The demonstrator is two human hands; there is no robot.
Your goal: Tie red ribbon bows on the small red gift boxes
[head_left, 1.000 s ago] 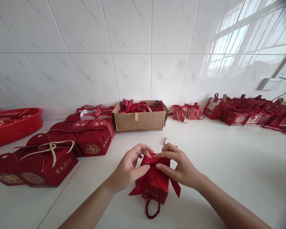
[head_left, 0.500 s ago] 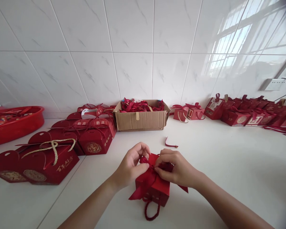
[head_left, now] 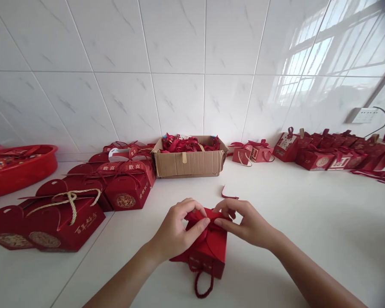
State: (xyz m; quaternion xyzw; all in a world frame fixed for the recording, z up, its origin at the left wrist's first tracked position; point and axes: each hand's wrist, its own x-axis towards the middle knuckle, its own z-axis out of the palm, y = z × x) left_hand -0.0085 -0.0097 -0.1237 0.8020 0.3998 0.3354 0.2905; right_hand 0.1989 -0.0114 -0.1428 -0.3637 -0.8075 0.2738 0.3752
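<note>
A small red gift box (head_left: 215, 250) stands on the white counter in front of me, with a dark red cord handle (head_left: 204, 295) hanging at its near side. Red ribbon (head_left: 209, 233) runs over its lid, where a bow is partly hidden by my fingers. My left hand (head_left: 182, 229) pinches the bow from the left, thumb and fingertips closed on the ribbon. From the right, my right hand (head_left: 244, 222) pinches the ribbon's other side between thumb and curled fingers. Just beyond the box lies a short scrap of red ribbon (head_left: 228, 194).
A cardboard box (head_left: 189, 164) full of red ribbons stands by the tiled wall. Larger red gift boxes (head_left: 83, 218) crowd the left, beside a red plastic basin (head_left: 22, 175). Small red boxes (head_left: 316, 159) line the back right, near a power strip (head_left: 362, 115).
My right hand has shifted up and slightly right along the bow, and my left thumb has moved rightward to its middle. The ribbon tail at the right no longer shows.
</note>
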